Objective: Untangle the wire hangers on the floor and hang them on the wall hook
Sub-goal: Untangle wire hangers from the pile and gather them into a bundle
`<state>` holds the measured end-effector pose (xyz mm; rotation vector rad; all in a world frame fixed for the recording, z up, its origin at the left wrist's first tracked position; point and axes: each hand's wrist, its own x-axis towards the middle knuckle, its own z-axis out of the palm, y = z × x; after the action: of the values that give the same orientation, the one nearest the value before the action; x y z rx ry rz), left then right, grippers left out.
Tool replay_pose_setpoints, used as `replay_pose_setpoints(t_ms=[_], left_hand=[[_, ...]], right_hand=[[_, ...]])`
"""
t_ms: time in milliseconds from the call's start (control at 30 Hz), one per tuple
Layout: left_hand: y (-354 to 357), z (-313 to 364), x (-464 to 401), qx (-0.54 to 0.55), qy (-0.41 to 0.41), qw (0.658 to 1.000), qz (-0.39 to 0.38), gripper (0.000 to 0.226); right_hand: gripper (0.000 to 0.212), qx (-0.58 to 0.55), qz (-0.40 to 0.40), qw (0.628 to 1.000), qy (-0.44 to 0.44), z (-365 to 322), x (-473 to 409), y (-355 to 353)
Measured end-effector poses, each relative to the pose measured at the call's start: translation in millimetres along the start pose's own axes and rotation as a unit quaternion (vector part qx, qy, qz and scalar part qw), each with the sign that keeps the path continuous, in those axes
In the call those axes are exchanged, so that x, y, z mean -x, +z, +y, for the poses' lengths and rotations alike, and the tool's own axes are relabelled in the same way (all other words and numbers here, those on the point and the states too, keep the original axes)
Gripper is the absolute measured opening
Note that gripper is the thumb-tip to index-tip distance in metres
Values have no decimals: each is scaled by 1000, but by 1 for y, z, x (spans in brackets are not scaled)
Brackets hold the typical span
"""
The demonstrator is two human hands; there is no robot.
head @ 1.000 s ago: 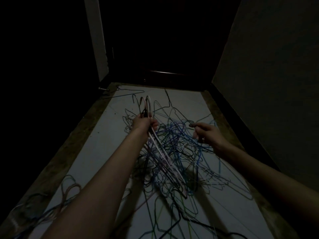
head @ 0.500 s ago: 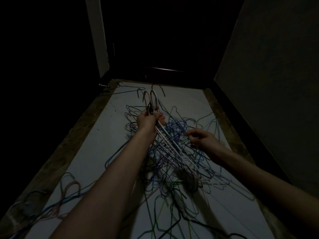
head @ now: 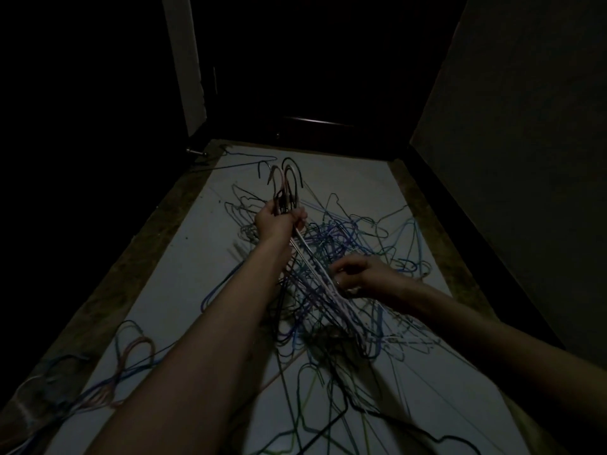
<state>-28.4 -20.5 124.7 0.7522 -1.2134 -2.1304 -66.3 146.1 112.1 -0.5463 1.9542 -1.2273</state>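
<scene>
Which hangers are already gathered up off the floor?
The bunch the left hand grips by the necks, hooks pointing up toward the door. The others lie tangled in the pile on the floor, where the right hand reaches.

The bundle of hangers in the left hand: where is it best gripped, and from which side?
Grip the bundle of hangers at the necks just below the hooks, where the wires run together into one narrow stem. The left hand holds it there, fingers wrapped round from the left. Below that the frames splay into the tangled pile, which the right hand works at.
</scene>
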Motion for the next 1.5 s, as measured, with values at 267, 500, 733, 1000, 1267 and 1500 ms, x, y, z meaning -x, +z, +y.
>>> replay_pose_setpoints(t_ms=[267,500,733,1000,1267,1500], left_hand=[[-13,-19,1,-97,-13,994,-38,28],[-13,-38,9,-107,-60,990,-61,28],[-5,-49,9,-138,-61,987,-52,23],[-5,-43,10,-74,-92,993,-11,19],[-7,-38,3,-69,-94,992,-49,32],[-12,-35,-3,-125,-72,989,-42,35]], right_hand=[[14,15,-76,997,7,6,-15,25],[19,-128,20,991,-15,14,-20,18],[13,-113,43,993,-8,10,-26,19],[13,-135,115,984,-13,7,-26,-1],[15,-66,34,997,11,18,-27,2],[16,-101,13,995,-9,19,-33,3]])
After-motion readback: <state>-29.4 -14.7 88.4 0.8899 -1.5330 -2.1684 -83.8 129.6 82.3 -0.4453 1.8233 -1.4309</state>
